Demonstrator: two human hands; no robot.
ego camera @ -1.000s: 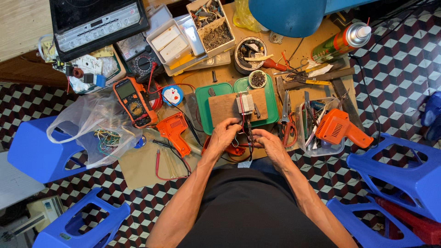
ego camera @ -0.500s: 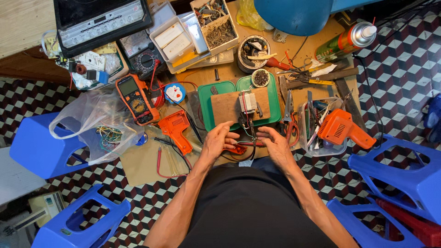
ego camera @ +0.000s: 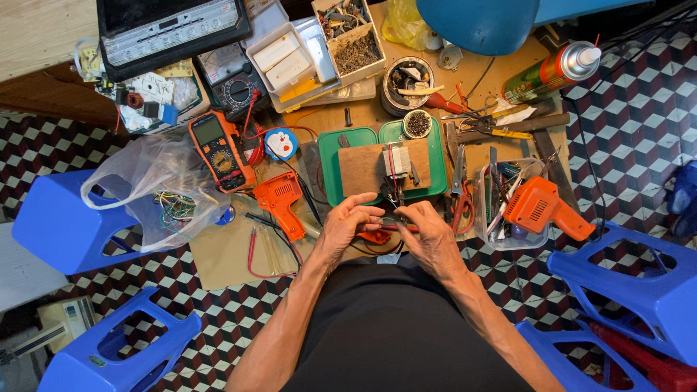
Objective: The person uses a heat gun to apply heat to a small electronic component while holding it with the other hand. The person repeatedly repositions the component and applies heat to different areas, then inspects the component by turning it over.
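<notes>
Pinching thin wires [ego camera: 392, 220] at the surface's near edge: left hand [ego camera: 347, 226] and right hand [ego camera: 427, 236], fingers closed on them. Green tray [ego camera: 330, 163] just beyond; orange tools [ego camera: 279, 203] crowd both sides, little open room.

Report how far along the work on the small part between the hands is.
Set up: a small white component sits on a wooden block over the green tray, tools spread around it. In hand: left hand and right hand meet over thin wires just below the block; what they pinch is too small to tell. Left: the orange multimeter and orange soldering gun lie unused.
</notes>
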